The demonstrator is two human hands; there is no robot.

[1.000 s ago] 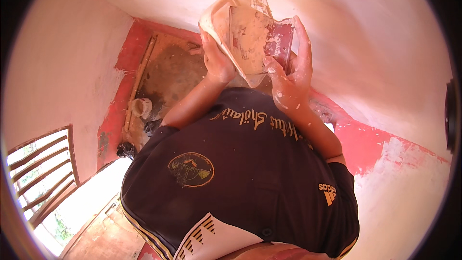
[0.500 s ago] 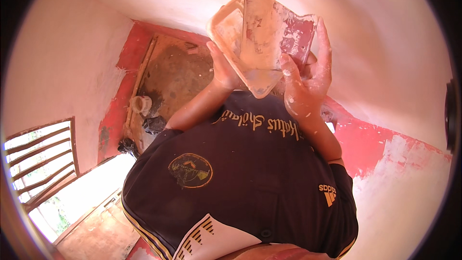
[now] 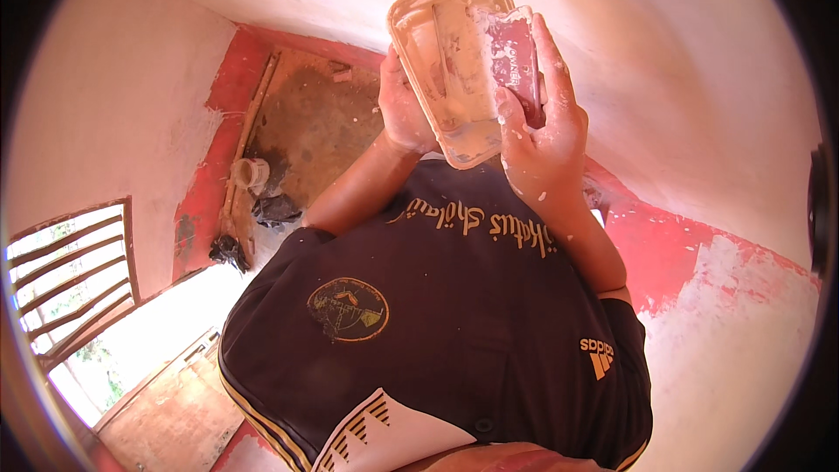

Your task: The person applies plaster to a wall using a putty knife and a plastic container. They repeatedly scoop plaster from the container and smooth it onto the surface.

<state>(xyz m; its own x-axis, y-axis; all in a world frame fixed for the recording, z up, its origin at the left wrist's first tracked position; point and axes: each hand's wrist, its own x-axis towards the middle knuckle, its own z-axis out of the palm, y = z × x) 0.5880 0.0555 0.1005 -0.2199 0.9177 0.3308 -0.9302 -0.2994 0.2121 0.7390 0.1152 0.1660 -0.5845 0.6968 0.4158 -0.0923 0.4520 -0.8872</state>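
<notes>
A shallow rectangular plastic tub (image 3: 468, 145) with rounded corners and a pale, smeared rim is raised in front of my chest. My left hand (image 3: 405, 111) grips it from the left and underneath; most of those fingers are hidden behind the tub. In my right hand (image 3: 549, 147) is a wide putty knife (image 3: 517, 59), its dark red handle spattered with white. Thumb and fingers close around that handle, and the flat blade lies over the tub's opening. White specks dot the right hand and forearm. How much the tub contains is hard to make out.
Pale walls with a red lower band (image 3: 651, 253) surround me. Down on the stained floor, at left, are a whitish bucket (image 3: 252, 174), a black plastic bag (image 3: 276, 209) and a long pole (image 3: 253, 127) along the wall. A slatted window (image 3: 74, 271) is at far left.
The putty knife has shifted left over the tub and turned, showing its handle more squarely. The tub has become more upright. Both hands still hold their things.
</notes>
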